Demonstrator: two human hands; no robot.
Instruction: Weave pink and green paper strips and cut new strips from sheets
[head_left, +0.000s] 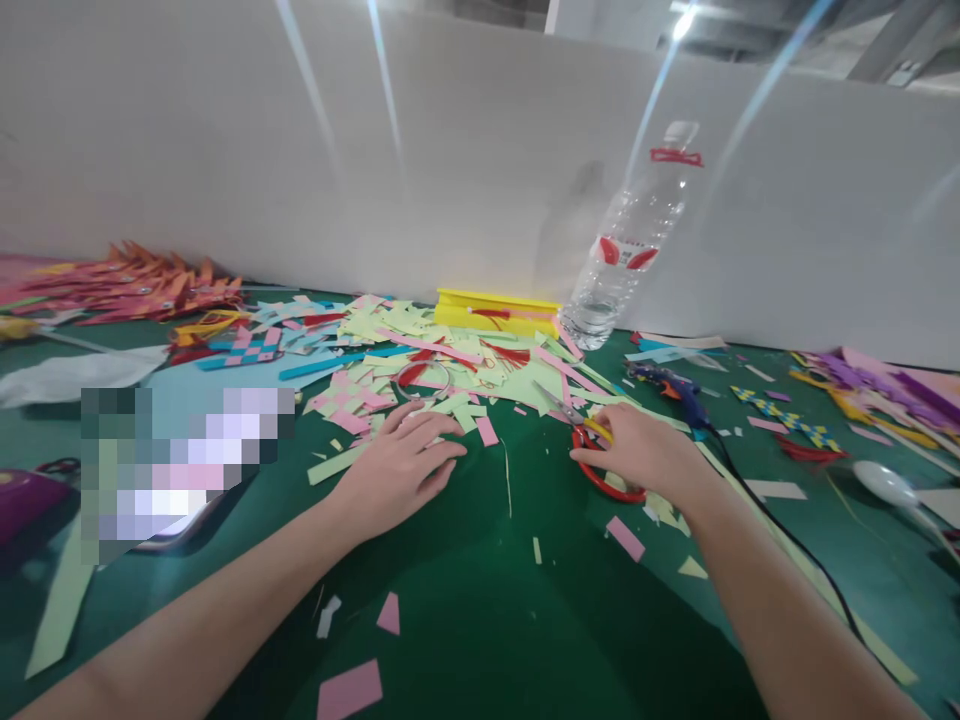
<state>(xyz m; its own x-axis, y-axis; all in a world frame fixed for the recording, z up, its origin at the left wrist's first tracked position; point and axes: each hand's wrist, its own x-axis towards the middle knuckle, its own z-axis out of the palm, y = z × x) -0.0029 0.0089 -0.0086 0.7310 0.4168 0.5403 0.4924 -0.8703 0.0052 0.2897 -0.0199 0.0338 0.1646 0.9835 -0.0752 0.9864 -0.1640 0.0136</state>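
My left hand (405, 460) rests palm down at the near edge of a heap of cut paper scraps (367, 395), fingers apart and slightly bent, holding nothing that I can see. Just beyond its fingertips lies a clear ring (442, 392), perhaps a tape roll. My right hand (645, 445) has its fingers closed at the red and yellow handles of a pair of scissors (619, 490). The scissors lie low over the green table, blades pointing away and to the left. Part of the handles is hidden under the hand.
A clear plastic bottle (626, 250) leans against the grey partition (300, 180), beside a folded yellow strip (457, 308). A blue glue gun (675, 390) trails a black cord on the right, near a white spoon (885, 482). Orange folded paper pieces (150, 285) lie far left.
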